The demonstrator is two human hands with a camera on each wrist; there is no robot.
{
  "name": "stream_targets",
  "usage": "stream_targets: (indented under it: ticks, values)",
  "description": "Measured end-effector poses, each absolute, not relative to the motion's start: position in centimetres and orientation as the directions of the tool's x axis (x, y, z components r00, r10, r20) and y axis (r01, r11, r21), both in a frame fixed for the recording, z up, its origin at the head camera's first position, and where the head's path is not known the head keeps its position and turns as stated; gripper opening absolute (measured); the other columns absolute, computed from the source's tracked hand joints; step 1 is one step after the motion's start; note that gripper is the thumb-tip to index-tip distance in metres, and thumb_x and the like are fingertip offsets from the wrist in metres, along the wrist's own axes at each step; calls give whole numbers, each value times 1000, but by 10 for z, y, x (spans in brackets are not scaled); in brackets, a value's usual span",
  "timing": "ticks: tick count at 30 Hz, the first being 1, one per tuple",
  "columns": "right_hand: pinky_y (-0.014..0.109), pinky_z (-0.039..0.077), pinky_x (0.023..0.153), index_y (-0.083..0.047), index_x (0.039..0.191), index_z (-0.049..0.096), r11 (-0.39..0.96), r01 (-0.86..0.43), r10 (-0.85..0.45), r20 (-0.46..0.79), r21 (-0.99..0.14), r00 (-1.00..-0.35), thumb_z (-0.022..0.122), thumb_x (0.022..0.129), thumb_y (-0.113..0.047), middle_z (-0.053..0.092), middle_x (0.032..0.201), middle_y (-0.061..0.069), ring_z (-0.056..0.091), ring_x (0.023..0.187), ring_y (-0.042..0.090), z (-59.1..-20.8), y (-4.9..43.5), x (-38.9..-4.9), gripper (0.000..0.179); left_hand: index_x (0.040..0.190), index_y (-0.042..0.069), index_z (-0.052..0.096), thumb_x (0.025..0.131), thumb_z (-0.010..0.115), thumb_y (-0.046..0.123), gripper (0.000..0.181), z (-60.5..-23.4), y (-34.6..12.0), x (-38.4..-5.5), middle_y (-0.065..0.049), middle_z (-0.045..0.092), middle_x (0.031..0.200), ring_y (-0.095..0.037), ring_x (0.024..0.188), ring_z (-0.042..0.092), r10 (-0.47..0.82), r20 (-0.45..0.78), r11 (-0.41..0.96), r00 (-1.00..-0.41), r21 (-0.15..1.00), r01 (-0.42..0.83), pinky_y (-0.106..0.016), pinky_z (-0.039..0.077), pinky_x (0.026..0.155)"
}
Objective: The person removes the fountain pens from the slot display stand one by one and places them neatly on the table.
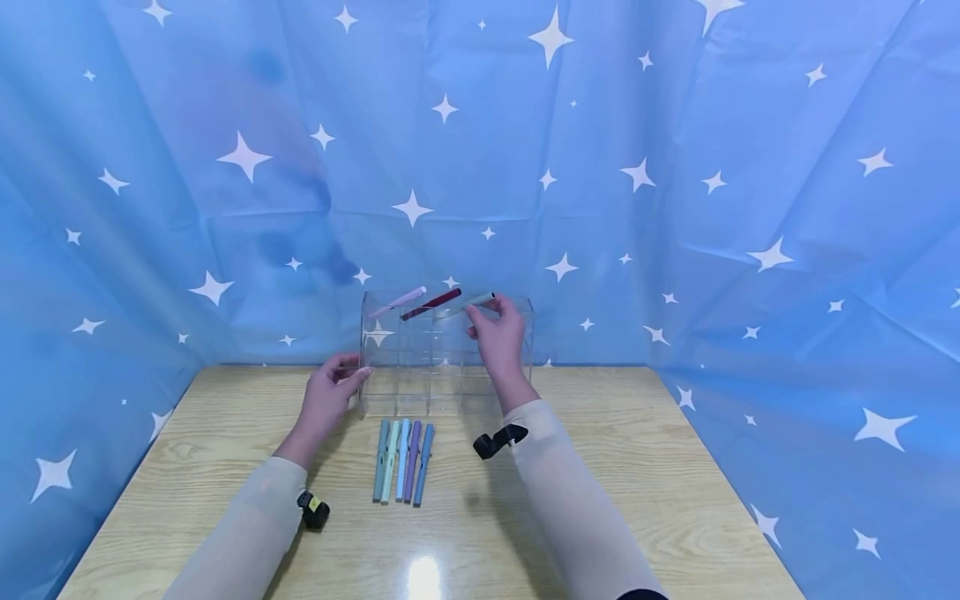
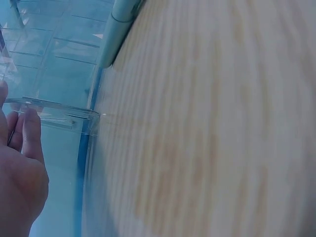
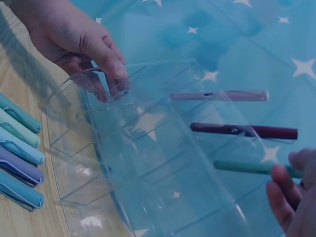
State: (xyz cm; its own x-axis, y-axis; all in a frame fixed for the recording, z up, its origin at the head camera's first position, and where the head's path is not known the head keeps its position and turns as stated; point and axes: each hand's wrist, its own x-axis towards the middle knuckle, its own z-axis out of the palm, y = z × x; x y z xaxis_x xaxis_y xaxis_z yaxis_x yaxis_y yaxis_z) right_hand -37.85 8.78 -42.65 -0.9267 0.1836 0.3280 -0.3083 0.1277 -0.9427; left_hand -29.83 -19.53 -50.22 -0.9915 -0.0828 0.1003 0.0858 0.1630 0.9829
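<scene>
A clear compartmented pen holder (image 1: 415, 385) stands at the back of the table. My left hand (image 1: 324, 402) grips its left side, the thumb in front and the fingers partly hidden behind the wall. Near the top right, my right hand (image 1: 500, 337) pinches a green pen (image 3: 242, 167) by one end; its other end reaches into the holder's top row. To the left of it in that row lie a dark red pen (image 1: 431, 304) and a light purple pen (image 1: 397, 301), both slanted and sticking out past the top.
Several capped pens lie side by side on the wooden table (image 1: 600, 492) before the holder, among them a dark green pen (image 1: 381, 460), a purple pen (image 1: 412, 462) and a blue pen (image 1: 423, 465). A blue star-patterned curtain (image 1: 480, 167) hangs behind the table and along both sides.
</scene>
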Motion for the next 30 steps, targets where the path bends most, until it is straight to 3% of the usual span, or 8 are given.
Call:
stream_targets:
  ticks: [6, 9, 21, 26, 30]
  values:
    - [34, 67, 72, -5, 116, 74, 116, -323, 174, 339, -939, -924, 80, 105, -14, 75, 116, 7, 72, 68, 16, -425, 84, -385, 15, 152, -5, 57, 111, 71, 18, 48, -520, -199, -311, -25, 62, 146, -38, 136, 58, -98, 79, 149, -992, 987, 64, -22, 59, 95]
    - [33, 67, 70, -7, 109, 76, 117, -325, 173, 342, -938, -924, 80, 104, -12, 76, 110, 7, 71, 65, 15, -425, 83, -386, 7, 153, -2, 58, 111, 72, 22, 50, -530, -201, -317, -23, 63, 147, -36, 136, 59, -99, 95, 154, -991, 985, 79, -24, 59, 98]
    - [34, 67, 73, -8, 113, 78, 41, -315, 209, 316, -948, -925, 81, 104, -14, 78, 110, 7, 72, 70, 15, -426, 83, -391, 11, 147, 3, 64, 108, 77, 32, 50, -535, -202, -317, -18, 66, 140, -31, 130, 62, -96, 136, 159, -986, 980, 120, -23, 60, 96]
    - [41, 68, 74, -3, 118, 77, 4, -383, 240, 372, -924, -897, 80, 105, -13, 78, 112, 8, 74, 75, 15, -424, 86, -391, 17, 145, 4, 65, 107, 78, 33, 49, -534, -203, -317, -20, 67, 140, -33, 130, 62, -99, 137, 147, -986, 982, 122, -22, 60, 94]
    - [37, 65, 74, -1, 118, 77, 10, -440, 288, 424, -898, -859, 79, 105, -12, 76, 107, 7, 73, 83, 16, -420, 90, -390, 18, 145, 4, 65, 108, 77, 34, 49, -535, -204, -318, -19, 67, 140, -32, 131, 62, -97, 138, 158, -986, 980, 122, -23, 60, 95]
